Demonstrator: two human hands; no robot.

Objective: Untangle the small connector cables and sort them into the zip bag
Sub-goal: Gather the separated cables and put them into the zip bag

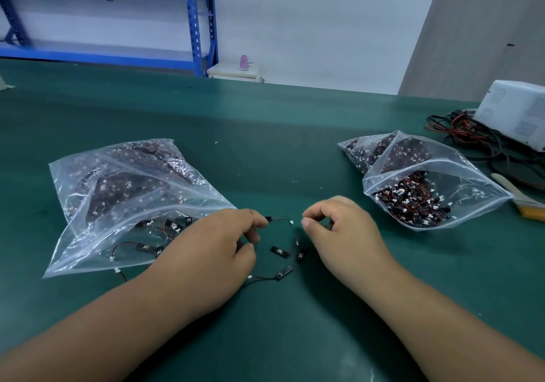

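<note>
Step in hand: untangling. The left hand [212,246] pinches the black end of one connector cable [280,218] between thumb and forefinger, low over the counter [265,151]. The right hand [339,234] is curled, with thumb and forefinger tips drawn together just beside the cable's white plug. Cannot tell whether it grips the plug, a wire or nothing; the wire there is too fine to read.

A few loose cables [280,251] lie on the counter between the hands, nearer than the pinched one. How their wires cross is unclear.

The left zip bag [76,251] holds a few separate cables near its mouth, with packets deeper in. The right zip bag [472,181], well apart and open, holds a dense tangle.

Judgement: the next move is to draw the pinched cable free of the others, then slide it into the left bag's mouth. The left fingertips are partly hidden.
</note>
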